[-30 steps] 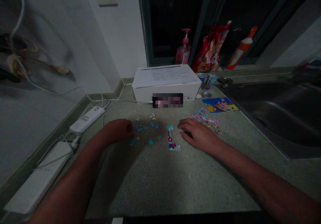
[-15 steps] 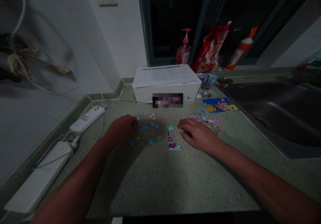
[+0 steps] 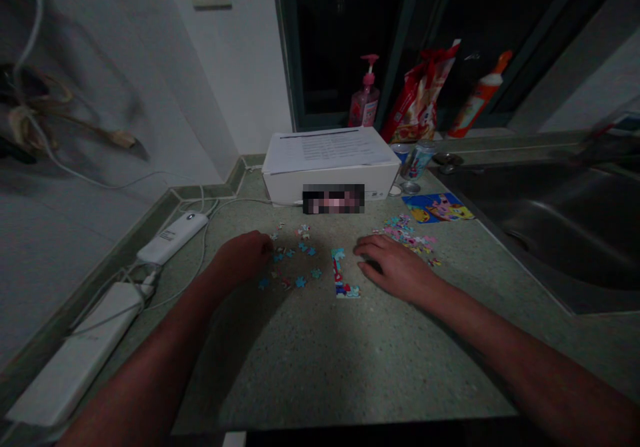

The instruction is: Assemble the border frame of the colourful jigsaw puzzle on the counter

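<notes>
My left hand [image 3: 244, 256] rests at the left edge of some loose jigsaw pieces [image 3: 301, 281], mostly light blue. Its fingers are curled together, and whatever they pinch, if anything, is hidden. Several joined pieces form an L-shaped puzzle section [image 3: 338, 275] in the middle of the counter. Just right of that section lies my right hand [image 3: 397, 265], palm down, fingers stretched out and thumb apart, with nothing in it. Beyond its knuckles spreads a pile of mixed pink, blue and yellow puzzle pieces [image 3: 400, 229].
Behind the pieces stands a white box [image 3: 285, 183] with a printed sheet on top. A cartoon picture card [image 3: 440, 208] lies beside the sink [image 3: 550, 227]. A can [image 3: 419, 160] stands behind the card. Power strips [image 3: 173, 239] and cables line the left wall.
The view has shifted very slightly. Both hands and the puzzle pieces stay in nearly the same places.
</notes>
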A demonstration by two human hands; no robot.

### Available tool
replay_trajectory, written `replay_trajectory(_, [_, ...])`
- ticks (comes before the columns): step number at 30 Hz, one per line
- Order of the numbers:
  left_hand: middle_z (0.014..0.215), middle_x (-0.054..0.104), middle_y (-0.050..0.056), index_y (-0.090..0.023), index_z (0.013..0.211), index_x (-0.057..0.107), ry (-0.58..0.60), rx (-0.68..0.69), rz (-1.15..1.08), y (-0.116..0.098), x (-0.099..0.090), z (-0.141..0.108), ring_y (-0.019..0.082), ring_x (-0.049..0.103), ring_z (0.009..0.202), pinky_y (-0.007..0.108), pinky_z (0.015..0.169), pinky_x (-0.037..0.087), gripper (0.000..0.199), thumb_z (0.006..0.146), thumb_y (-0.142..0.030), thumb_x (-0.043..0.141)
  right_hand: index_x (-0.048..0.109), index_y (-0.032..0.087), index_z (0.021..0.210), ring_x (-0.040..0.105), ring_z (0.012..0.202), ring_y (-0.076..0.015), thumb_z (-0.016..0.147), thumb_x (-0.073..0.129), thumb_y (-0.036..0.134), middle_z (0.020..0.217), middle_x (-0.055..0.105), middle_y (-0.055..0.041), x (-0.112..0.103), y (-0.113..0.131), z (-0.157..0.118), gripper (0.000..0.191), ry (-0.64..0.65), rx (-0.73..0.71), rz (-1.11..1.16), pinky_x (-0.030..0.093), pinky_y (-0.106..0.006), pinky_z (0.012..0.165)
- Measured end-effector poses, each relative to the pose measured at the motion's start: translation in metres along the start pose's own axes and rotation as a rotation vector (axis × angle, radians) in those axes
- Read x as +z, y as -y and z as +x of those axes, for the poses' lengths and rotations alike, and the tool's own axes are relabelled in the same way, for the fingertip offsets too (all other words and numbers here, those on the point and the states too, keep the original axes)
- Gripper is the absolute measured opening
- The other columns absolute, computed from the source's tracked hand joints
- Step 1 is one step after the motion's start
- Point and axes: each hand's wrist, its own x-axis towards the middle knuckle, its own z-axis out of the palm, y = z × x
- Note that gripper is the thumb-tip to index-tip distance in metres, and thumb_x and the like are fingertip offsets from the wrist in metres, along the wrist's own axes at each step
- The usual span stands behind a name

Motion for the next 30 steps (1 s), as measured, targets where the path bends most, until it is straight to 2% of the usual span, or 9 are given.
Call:
replay_trajectory(7, [0.111,0.078,0.009,-0.02,0.107,0.077,-0.024,0.005,-0.028,-0.008,-0.006,-0.006,0.025,0.073,0.096,0.034,0.079,0.051,0.027,0.099,-0.021,0.051,0.071,0.023,0.115,0.067,0.117,-0.0282,0.099,0.058,0.02,0.123,0.071,-0.0114,0.001,-0.001,0.0,0.02,0.0,-0.01,-0.015,0.055,-0.048,0.105])
replay_trajectory(12, [0.109,0.078,0.009,-0.022,0.109,0.079,0.024,0.019,-0.026,-0.011,-0.007,-0.01,0.027,0.074,0.096,0.036,0.079,0.051,0.027,0.096,-0.021,0.055,0.071,0.021,0.116,0.066,0.118,-0.0289,0.099,0.058,0.019,0.123,0.071,-0.0124,0.0,0.0,0.0,0.02,0.017,-0.006,-0.014,0.054,-0.048,0.106])
replay_trajectory(19, [0.106,0.078,0.009,-0.021,0.108,0.078,0.007,0.009,-0.029,-0.013,-0.008,-0.01,0.026,0.073,0.094,0.035,0.08,0.052,0.026,0.097,-0.021,0.055,0.071,0.021,0.115,0.067,0.118,-0.0295,0.1,0.058,0.02,0.124,0.071,-0.0128,0.0,0.0,0.0,0.02,0.011,-0.002,-0.013,0.055,-0.049,0.105])
replay_trajectory(24, [0.11,0.076,0.008,-0.023,0.116,0.076,-0.081,0.055,-0.082,-0.019,-0.001,-0.007,0.023,0.072,0.096,0.033,0.084,0.052,0.026,0.1,-0.025,0.056,0.071,0.02,0.116,0.067,0.119,-0.0295,0.1,0.058,0.02,0.124,0.071,-0.0132,-0.001,0.0,0.0,0.021,0.018,-0.004,-0.021,0.055,-0.049,0.106])
replay_trajectory(30, [0.113,0.072,0.011,-0.021,0.115,0.076,-0.153,0.097,-0.142,-0.029,0.013,-0.003,0.029,0.068,0.108,0.04,0.092,0.053,0.025,0.1,-0.033,0.062,0.072,0.019,0.117,0.067,0.119,-0.0303,0.099,0.059,0.02,0.124,0.071,-0.0141,-0.001,0.0,0.0,0.022,0.009,-0.004,-0.008,0.055,-0.051,0.105])
